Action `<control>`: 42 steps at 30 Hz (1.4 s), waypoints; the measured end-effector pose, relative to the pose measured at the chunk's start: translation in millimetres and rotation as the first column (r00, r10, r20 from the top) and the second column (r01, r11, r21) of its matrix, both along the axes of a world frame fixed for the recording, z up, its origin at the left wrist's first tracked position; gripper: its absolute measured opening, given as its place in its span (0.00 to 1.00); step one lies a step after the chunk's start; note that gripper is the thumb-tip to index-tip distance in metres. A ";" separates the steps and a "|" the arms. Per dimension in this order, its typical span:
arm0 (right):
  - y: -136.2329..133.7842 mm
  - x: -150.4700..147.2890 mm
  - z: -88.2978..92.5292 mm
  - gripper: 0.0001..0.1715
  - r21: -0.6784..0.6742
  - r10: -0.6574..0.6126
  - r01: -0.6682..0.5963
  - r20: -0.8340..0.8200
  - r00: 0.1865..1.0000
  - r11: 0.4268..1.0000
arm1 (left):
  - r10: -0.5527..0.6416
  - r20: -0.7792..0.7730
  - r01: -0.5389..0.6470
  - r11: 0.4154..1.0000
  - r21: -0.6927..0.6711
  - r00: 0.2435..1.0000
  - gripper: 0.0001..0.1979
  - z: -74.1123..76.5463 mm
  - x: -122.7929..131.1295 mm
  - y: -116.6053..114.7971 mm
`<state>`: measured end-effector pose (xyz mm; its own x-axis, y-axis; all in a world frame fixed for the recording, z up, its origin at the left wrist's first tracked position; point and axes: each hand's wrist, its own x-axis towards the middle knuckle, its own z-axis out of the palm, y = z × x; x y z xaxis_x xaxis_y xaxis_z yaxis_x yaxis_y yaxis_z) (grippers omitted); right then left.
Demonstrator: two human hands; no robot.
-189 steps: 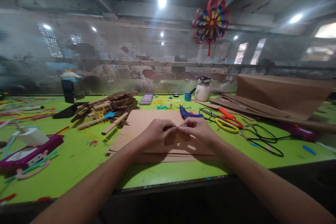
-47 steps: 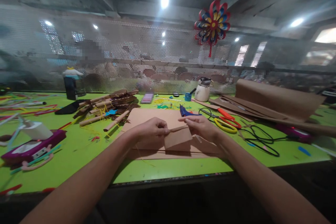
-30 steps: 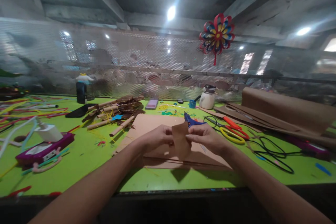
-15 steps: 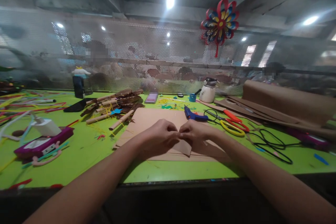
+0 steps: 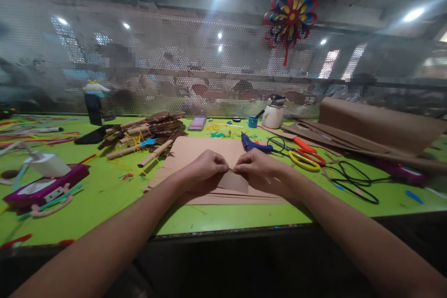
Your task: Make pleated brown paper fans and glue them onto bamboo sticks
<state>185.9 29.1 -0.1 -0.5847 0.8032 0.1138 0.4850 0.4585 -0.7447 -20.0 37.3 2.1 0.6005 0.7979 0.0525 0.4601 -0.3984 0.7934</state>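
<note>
My left hand [image 5: 208, 167] and my right hand [image 5: 257, 166] face each other over brown paper sheets [image 5: 195, 146] lying on the green table. Between them is a small piece of brown paper [image 5: 236, 182], its upper edge pinched by the fingertips of both hands. Its lower corner points down toward the table's front edge. Just beyond my right hand lies a blue glue gun [image 5: 256, 143]. To its right are scissors with yellow handles [image 5: 304, 160] and another red-orange handled tool [image 5: 307, 148].
Rolled paper sticks [image 5: 148, 136] lie at left, beside a purple power strip [image 5: 47, 186] with a white plug. A black cable [image 5: 359, 181] loops at right. Behind it rest large brown paper sheets [image 5: 370, 125]. A white jug [image 5: 273, 112] stands at the back.
My fingertips, pressed together before, are now slightly apart along the small piece's edge. The piece lies flatter to view. The camera view has shifted a little.
</note>
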 end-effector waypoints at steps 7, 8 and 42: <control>-2.4 -0.2 -8.2 0.12 0.012 -0.083 0.084 -0.028 0.996 0.996 | 0.103 -0.010 -0.102 0.993 0.063 0.995 0.12 -2.4 4.7 -5.6; -2.3 0.2 -9.3 0.12 0.014 -0.094 0.094 -0.015 0.995 0.995 | 0.093 -0.018 -0.092 0.993 0.077 0.995 0.12 -2.1 5.1 -6.6; -16.8 -6.0 -6.0 0.13 0.533 -0.093 -0.111 0.342 0.935 0.839 | 0.060 -0.407 0.230 0.747 0.624 0.911 0.12 0.3 11.1 -3.1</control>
<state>179.9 12.2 -6.1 -0.6744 0.6672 0.3162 0.6530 0.7389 -0.1664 -8.9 34.2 2.4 0.7484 0.5972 0.2887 0.5989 -0.7954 0.0930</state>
